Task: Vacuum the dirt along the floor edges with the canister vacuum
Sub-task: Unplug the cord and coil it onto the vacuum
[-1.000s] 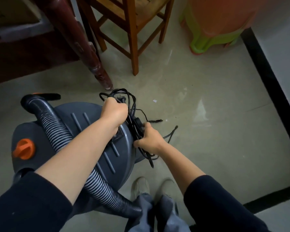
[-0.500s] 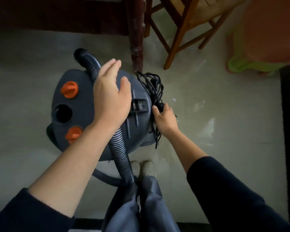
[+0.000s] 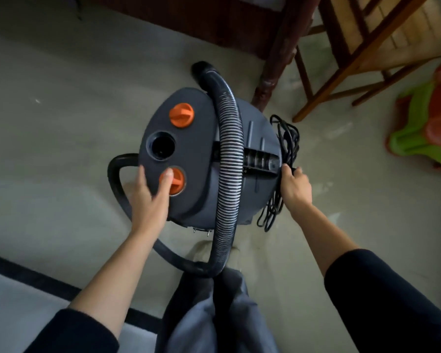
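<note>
A dark grey canister vacuum (image 3: 199, 159) stands on the floor in front of me, with two orange knobs (image 3: 181, 115) and a round port on top. Its ribbed grey hose (image 3: 228, 159) arches over the body and loops down by my legs. My left hand (image 3: 148, 197) rests on the vacuum's left edge, its thumb against the nearer orange knob. My right hand (image 3: 294, 186) grips the bundled black power cord (image 3: 287, 143) that hangs at the vacuum's right side.
A dark wooden table leg (image 3: 273, 72) stands just behind the vacuum. A wooden chair (image 3: 367, 47) is at the back right, stacked green and orange plastic stools (image 3: 428, 118) at the far right. A black floor border strip (image 3: 36, 278) runs at lower left.
My left hand has come off the top of the vacuum and moved to its left edge by the orange knob. My view has shifted right over the vacuum. The right hand keeps the cord.
</note>
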Action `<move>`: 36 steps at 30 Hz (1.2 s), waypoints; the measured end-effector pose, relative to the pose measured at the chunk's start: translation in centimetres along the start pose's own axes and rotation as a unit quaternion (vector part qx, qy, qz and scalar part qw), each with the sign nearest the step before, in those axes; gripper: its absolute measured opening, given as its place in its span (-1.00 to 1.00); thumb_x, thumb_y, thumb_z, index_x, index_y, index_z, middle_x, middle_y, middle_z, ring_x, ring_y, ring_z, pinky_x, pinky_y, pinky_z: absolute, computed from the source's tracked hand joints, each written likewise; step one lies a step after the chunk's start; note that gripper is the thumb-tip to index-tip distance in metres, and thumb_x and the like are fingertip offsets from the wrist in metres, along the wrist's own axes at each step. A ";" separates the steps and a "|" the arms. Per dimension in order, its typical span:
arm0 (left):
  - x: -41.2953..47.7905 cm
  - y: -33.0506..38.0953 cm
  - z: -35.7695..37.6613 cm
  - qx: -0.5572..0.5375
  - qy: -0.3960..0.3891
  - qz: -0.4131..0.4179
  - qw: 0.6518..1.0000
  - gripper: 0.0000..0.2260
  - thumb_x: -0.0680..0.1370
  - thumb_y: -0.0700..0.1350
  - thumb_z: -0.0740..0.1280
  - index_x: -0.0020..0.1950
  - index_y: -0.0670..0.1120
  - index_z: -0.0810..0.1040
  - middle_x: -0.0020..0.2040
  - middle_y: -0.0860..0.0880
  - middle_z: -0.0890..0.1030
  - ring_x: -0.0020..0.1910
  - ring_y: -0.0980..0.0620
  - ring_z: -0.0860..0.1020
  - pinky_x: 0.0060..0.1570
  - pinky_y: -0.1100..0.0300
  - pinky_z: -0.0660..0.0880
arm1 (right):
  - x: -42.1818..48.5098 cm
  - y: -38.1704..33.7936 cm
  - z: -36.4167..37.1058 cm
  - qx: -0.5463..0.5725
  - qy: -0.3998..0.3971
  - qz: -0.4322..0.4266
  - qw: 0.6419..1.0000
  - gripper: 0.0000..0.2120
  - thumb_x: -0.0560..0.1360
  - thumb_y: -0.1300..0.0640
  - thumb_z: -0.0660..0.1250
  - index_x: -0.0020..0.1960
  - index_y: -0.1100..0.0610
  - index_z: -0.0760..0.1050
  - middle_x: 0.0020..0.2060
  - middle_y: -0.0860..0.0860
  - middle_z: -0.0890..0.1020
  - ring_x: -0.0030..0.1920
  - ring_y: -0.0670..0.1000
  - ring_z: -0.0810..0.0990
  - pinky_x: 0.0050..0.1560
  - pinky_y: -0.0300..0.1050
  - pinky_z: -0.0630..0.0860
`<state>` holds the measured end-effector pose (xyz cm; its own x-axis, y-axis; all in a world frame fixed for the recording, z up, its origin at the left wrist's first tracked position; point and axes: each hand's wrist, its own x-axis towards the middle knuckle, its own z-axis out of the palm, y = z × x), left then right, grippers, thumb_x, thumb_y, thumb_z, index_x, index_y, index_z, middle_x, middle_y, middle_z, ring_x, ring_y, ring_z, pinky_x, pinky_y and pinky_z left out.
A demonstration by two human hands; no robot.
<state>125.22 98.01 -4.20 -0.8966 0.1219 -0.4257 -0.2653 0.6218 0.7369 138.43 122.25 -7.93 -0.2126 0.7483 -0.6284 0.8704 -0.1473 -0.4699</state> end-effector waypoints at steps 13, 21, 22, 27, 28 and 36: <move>3.6 -3.4 -7.2 0.017 0.036 0.005 0.999 -0.33 0.58 0.13 0.25 0.60 -0.12 0.12 0.56 -0.06 0.23 0.52 0.04 0.19 0.27 0.45 0.08 | -4.2 -6.0 6.0 0.048 -0.049 0.009 0.998 -0.36 0.48 -0.36 0.17 0.17 0.21 0.46 0.00 0.13 0.55 0.01 0.18 0.50 -0.05 -0.04 0.36; 8.5 -6.4 -16.6 -0.020 0.065 -0.041 0.997 -0.14 0.54 0.15 0.33 0.61 -0.12 -0.13 0.53 -0.10 0.30 0.49 -0.07 0.29 0.43 0.11 0.25 | -8.9 -11.8 14.7 0.045 -0.065 -0.002 0.997 -0.36 0.48 -0.36 0.18 0.11 0.24 0.48 -0.07 0.10 0.56 -0.10 0.13 0.49 -0.16 -0.06 0.33; 9.2 -6.9 -17.8 -0.022 0.068 -0.044 0.996 -0.11 0.52 0.17 0.33 0.61 -0.13 -0.14 0.52 -0.10 0.32 0.49 -0.07 0.31 0.44 0.09 0.26 | -9.5 -12.6 15.8 0.046 -0.066 -0.003 0.997 -0.36 0.48 -0.36 0.19 0.11 0.24 0.48 -0.07 0.10 0.56 -0.10 0.12 0.49 -0.16 -0.06 0.33; 13.1 -8.7 -23.1 -0.038 0.083 -0.060 0.994 -0.11 0.53 0.17 0.35 0.61 -0.16 -0.12 0.47 -0.10 0.40 0.47 -0.07 0.33 0.42 0.08 0.29 | -11.7 -16.5 21.1 0.034 -0.073 -0.011 0.997 -0.36 0.49 -0.35 0.17 0.09 0.25 0.47 -0.11 0.08 0.53 -0.14 0.09 0.47 -0.14 -0.05 0.36; 13.9 -8.8 -23.8 -0.038 0.083 -0.059 0.994 -0.12 0.53 0.16 0.35 0.61 -0.16 -0.11 0.46 -0.07 0.42 0.46 -0.05 0.34 0.41 0.12 0.29 | -12.0 -17.2 21.7 0.032 -0.073 -0.013 0.997 -0.37 0.49 -0.36 0.17 0.07 0.24 0.46 -0.14 0.06 0.52 -0.18 0.07 0.46 -0.18 -0.05 0.35; 22.1 -11.3 -31.5 -0.079 0.118 -0.062 0.988 -0.18 0.45 0.30 0.39 0.54 -0.10 0.20 0.37 0.14 0.44 0.31 0.18 0.44 0.21 0.47 0.34 | -14.4 -23.5 29.4 -0.029 -0.112 -0.050 0.992 -0.49 0.49 -0.37 0.15 -0.18 0.10 0.32 -0.30 0.00 0.40 -0.34 0.01 0.34 -0.32 -0.07 0.29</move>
<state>97.22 69.32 -5.46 -0.9068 -0.1429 -0.3966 -0.4131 0.4891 0.7682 108.03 95.90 -6.06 -0.3874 0.5938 -0.7052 0.8623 -0.0372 -0.5050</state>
